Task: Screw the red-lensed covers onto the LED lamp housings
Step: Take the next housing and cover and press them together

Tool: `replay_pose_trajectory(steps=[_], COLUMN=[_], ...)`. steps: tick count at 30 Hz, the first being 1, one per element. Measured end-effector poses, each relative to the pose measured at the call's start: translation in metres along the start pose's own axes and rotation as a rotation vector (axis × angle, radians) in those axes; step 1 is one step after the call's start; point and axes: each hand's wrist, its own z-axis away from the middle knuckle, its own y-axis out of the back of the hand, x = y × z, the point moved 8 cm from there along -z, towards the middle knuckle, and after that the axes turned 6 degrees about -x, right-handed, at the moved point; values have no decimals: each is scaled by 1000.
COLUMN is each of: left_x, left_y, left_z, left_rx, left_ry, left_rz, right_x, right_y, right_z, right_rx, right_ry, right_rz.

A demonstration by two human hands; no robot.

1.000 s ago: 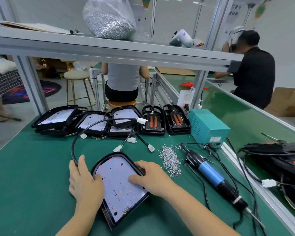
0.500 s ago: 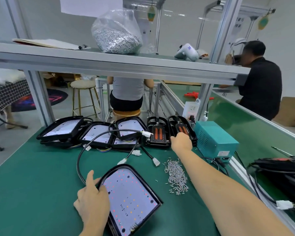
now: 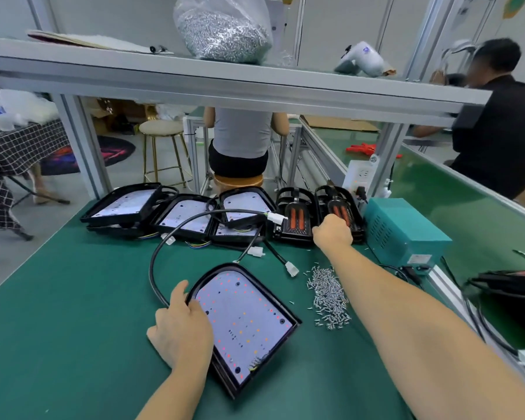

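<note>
The red-lensed cover (image 3: 338,212) being fetched stands at the back edge of the bench (image 3: 58,298), second of two side by side, just beside the teal box (image 3: 403,231) toward the far right corner. The right hand (image 3: 332,230) is on its near end, fingers curled over the rim; whether they have fully closed on it I cannot tell, since the knuckles hide them. Its long axis runs from the near edge toward the back, rounded end away, the red strips along that line.

The open LED lamp housing (image 3: 243,322) lies near the front edge, slightly left of centre, board up. Its long axis slants from the front right toward the back left, rounded end pointing away. The left hand (image 3: 181,328) rests on its left rim, fingers relaxed over the edge, steadying it.

To do this step well, I would lift the cover clear of its neighbour (image 3: 294,213) without dragging it, turn it so its rounded end matches the housing's, and keep the black cable (image 3: 164,247) out from under the rim. The loose screws (image 3: 328,295) lie just right of the housing, within easy reach.
</note>
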Motion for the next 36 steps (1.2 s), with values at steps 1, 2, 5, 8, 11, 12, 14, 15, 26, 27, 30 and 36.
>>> replay_pose_trajectory(steps=[1,2,5,8,11,12,14,15,26,27,30,36], left_x=[-1,-3,-4,-1,-2,-3,-2,-1,20,21,18,1], left_y=[-1,-1,-3,-2,-1,-1,-1,-1,23,25,23,3], left_z=[0,1,0,-3,-6,-6,-7,-7,-14,-13,-20,-44], left_rx=[1,3,2,4,-1,-4,-13,-25,-129,-98,-115,-388], left_ry=[0,1,-9,-21,4,10,16,12,-263,-293,-294,79], left_rz=[-4,-8,-17,-7,-3,-5,-6,-14,-412,-411,-188,546], right_x=[1,2,4,6,11,15,22,25,-6,-9,-14,-17], right_y=[0,-1,-2,11,30,37,54,62,58,51,34,15], right_z=[0,1,0,2,11,17,32,42,186,193,203,213], right_rx=[-9,-16,-20,40,99,112,150,169,-63,-90,-142,-210], right_ry=[5,10,20,29,55,68,116,154,593,610,656,674], right_rz=[4,2,-62,-168,-292,-327,-371,-382,-163,-134,-60,92])
